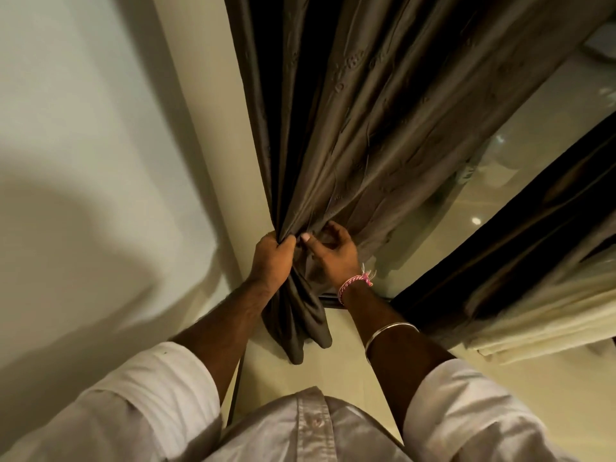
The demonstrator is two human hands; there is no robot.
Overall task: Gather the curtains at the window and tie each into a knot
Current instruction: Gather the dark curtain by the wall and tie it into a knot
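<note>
A grey-brown curtain (360,111) hangs from the top of the view and narrows to a gathered bunch at the middle. My left hand (271,258) grips that bunch in a fist. My right hand (330,250) is right beside it, its curled fingers and thumb pinching folds of the same curtain. The curtain's loose tail (296,318) hangs below both hands, down to the floor. A second dark curtain (520,241) runs along the right side of the window, with a cream lining (546,315) beneath it.
A pale wall (100,145) fills the left side, with a wall edge (206,128) right next to the curtain. Window glass (500,155) shows between the two curtains, with reflections on it. Pale floor (316,371) lies below my arms.
</note>
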